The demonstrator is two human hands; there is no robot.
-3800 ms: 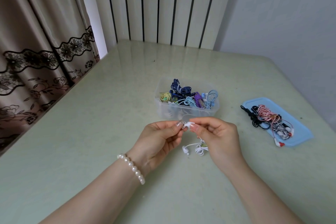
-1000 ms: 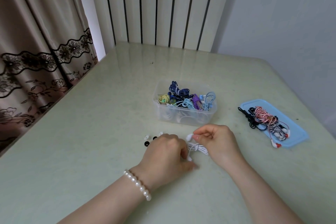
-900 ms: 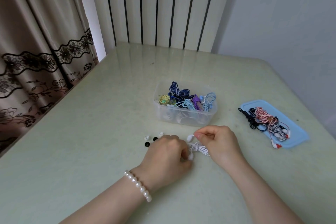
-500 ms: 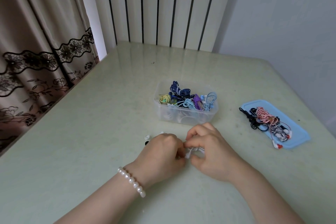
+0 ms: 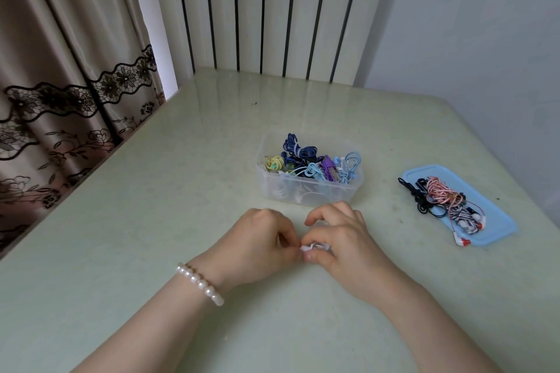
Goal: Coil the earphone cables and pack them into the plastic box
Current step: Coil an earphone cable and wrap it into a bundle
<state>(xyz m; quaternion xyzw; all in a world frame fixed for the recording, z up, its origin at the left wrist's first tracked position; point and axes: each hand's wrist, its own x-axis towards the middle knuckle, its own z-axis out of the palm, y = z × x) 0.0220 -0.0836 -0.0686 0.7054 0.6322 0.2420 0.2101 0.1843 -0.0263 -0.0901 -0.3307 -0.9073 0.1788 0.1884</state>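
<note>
Bench (image 5: 151, 221): pale green, curtain at left
Hands: left hand (image 5: 257, 247) and right hand (image 5: 342, 245) both pinch white earphone (image 5: 313, 247)
Plastic box (image 5: 309, 191): coiled coloured cables
Blue lid (image 5: 491, 221): tangled earphones
Writing: none legible

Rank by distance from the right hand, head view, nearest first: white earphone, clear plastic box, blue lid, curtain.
1. white earphone: pinched in the right hand, against the left hand.
2. clear plastic box: just beyond the knuckles, table centre.
3. blue lid: off to the right, carrying tangled earphones.
4. curtain: far left, past the table edge.
</note>
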